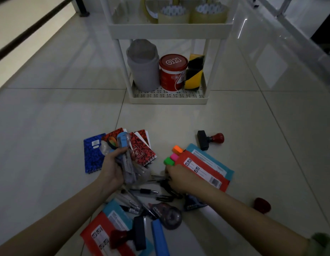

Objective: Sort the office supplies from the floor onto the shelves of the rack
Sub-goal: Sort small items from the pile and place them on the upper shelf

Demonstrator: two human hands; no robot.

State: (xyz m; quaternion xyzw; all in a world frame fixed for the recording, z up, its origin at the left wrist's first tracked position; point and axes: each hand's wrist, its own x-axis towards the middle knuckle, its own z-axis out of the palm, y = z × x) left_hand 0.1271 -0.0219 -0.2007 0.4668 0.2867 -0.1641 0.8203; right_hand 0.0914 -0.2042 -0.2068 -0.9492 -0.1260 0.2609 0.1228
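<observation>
Office supplies lie scattered on the tiled floor in front of a white rack (pixel 167 100). My left hand (pixel 112 169) is shut on a bundle of clear-wrapped items, among them a light blue stapler-like piece (pixel 123 141). My right hand (pixel 180 179) reaches down among pens (pixel 147 191) and dark binder clips, just below three highlighters (pixel 172 157), green, pink and orange; whether it grips anything is hidden. Blue (pixel 92 154) and red (pixel 142 146) notebooks lie behind my left hand.
The rack's bottom shelf holds a grey container (pixel 143 69), a red tin (pixel 173 72) and yellow-black tape (pixel 194 71); tape rolls (pixel 174 14) sit on the shelf above. Red-teal packets (pixel 206 167), two stamps (pixel 210 139), correction tape (pixel 169 217) and a blue bar (pixel 160 237) lie around.
</observation>
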